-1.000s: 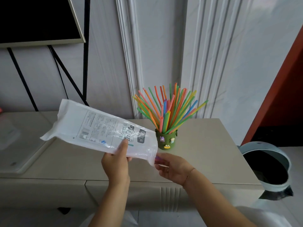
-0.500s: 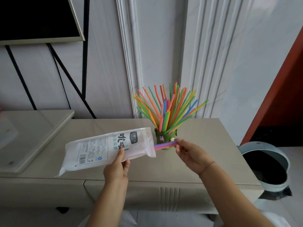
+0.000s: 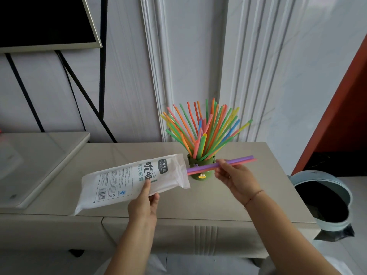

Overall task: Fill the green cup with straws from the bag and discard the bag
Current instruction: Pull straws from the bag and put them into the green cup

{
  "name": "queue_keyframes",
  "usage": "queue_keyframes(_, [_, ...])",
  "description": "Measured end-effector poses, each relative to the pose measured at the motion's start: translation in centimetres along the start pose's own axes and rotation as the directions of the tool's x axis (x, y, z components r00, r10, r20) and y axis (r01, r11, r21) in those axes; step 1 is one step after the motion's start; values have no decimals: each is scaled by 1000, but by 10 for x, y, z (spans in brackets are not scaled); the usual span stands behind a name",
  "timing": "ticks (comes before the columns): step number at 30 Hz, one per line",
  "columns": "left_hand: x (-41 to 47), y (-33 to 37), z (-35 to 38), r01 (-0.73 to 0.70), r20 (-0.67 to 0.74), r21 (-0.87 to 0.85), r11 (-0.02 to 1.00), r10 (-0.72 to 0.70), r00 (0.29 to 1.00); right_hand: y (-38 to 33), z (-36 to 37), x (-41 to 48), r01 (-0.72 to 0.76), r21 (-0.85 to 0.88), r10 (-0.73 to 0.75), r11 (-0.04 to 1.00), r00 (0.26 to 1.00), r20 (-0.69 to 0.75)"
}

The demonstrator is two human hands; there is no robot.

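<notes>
A small green cup (image 3: 200, 174) stands on the beige cabinet top, packed with several bright straws (image 3: 204, 128) fanning upward. My left hand (image 3: 145, 203) grips the white printed straw bag (image 3: 131, 181) near its lower edge, mouth pointing right toward the cup. My right hand (image 3: 233, 175) pinches a purple and a pink straw (image 3: 234, 162), held level in front of the cup. Their left ends lie just outside the bag's mouth.
The beige cabinet (image 3: 248, 195) runs along a white panelled wall. A pale blue bin (image 3: 325, 199) with a black liner sits on the floor at right. A raised glass-topped slab (image 3: 39, 165) lies at left, under a dark screen (image 3: 43, 20).
My right hand has drawn the purple and pink straws rightward out of the bag. The bag dropped from a raised tilt to nearly level in my left hand.
</notes>
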State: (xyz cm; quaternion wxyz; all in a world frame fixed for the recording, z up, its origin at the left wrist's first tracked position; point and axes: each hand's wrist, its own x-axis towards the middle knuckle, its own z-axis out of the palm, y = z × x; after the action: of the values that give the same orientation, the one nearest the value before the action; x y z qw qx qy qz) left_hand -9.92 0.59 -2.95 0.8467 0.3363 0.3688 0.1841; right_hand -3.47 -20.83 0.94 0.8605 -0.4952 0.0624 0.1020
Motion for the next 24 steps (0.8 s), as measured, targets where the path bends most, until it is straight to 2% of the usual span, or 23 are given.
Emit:
queue_keyframes(10, [-4, -2, 1, 0, -20, -17, 1000, 0, 1000, -51, -13, 6, 251, -227, -286, 941, 948, -139])
queue_keyframes(18, [-5, -1, 2, 3, -19, 10, 1000, -3, 1000, -60, -5, 11, 289, -457, -402, 841, 900, -171])
queue_keyframes(24, [-3, 2, 2, 13, -27, 1, 1000, -13, 1000, -70, -9, 18, 319, -511, -459, 798, 871, -174])
